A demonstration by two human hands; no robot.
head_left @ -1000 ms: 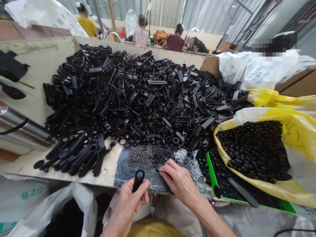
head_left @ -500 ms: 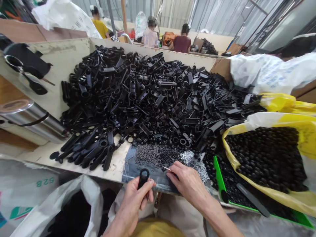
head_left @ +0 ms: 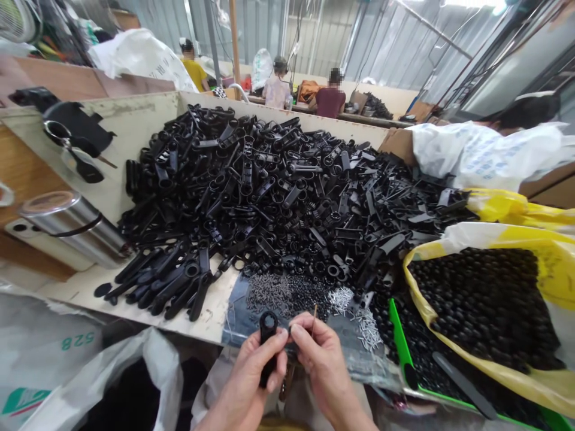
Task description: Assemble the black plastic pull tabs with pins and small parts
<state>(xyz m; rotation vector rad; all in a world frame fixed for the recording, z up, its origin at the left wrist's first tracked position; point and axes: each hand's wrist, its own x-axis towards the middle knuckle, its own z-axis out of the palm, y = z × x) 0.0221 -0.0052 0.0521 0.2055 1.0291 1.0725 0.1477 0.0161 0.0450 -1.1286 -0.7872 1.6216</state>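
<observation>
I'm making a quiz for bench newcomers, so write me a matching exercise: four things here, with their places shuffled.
1. ring-ended black handle
2. thin brownish rod
3. metal flask
4. green tray

A. beside the yellow-and-white bag
B. left of the heap of black parts
C. in the right hand
D. in the left hand

Pairs: 1-D, 2-C, 3-B, 4-A

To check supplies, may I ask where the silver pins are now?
In the head view, the silver pins lie right of centre, between small black parts and the green tray.
</observation>
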